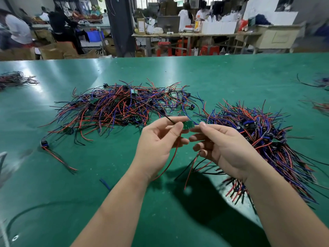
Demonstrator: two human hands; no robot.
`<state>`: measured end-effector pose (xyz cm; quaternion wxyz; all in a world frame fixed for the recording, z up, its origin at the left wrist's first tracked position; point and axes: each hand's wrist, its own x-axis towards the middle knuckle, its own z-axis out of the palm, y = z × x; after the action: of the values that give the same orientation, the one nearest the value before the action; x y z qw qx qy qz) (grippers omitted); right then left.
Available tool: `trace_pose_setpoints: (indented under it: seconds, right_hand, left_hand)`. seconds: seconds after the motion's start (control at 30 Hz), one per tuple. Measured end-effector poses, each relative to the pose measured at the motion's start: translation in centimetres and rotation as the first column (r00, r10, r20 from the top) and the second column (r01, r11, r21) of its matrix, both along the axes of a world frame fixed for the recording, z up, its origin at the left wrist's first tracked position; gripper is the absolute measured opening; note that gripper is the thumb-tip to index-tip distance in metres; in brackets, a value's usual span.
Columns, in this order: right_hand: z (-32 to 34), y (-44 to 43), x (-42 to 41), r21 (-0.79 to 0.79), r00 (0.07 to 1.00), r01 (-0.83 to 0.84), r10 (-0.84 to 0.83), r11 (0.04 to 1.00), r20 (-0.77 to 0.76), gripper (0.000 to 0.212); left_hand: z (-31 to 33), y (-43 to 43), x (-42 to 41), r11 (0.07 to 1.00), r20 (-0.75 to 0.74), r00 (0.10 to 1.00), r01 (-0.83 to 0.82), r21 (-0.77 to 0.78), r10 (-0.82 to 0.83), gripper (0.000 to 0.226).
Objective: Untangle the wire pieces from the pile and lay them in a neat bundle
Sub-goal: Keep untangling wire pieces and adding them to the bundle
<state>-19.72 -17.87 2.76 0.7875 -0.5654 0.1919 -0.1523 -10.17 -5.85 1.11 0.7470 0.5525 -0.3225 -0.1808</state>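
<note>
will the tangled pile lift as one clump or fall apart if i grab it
Probably comes up as a clump: wires in the tangled pile cross every way. Likely floppy, since the red wire below the circuit board pinched by the left hand and right hand droops. Probably light: thin wires.

Pile (115,106) ctr, bundle (267,139) rt; open mat (89,175) front-left.

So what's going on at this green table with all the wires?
A person is sorting wire pieces. The left hand and the right hand both pinch one wire piece, a small green board with red and black leads hanging down, held above the table. The tangled pile lies beyond the hands, and the tidier bundle lies to the right.
</note>
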Motion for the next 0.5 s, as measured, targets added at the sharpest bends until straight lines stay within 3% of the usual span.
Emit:
trace_pose_setpoints:
  seconds: [0.3,0.5]
  right_hand:
    - [-0.48,-0.32,0.08,0.051,0.997,-0.047,0.044,0.998,0.067,0.025]
    - [-0.38,-0.2,0.25,0.088,0.995,0.015,-0.024,0.996,0.098,0.021]
  left_hand:
    - [-0.46,-0.07,-0.16,0.998,0.211,0.977,0.025,0.049,-0.035,0.023]
    - [-0.64,-0.04,0.11,0.998,0.199,0.98,-0.036,0.042,0.027,0.022]
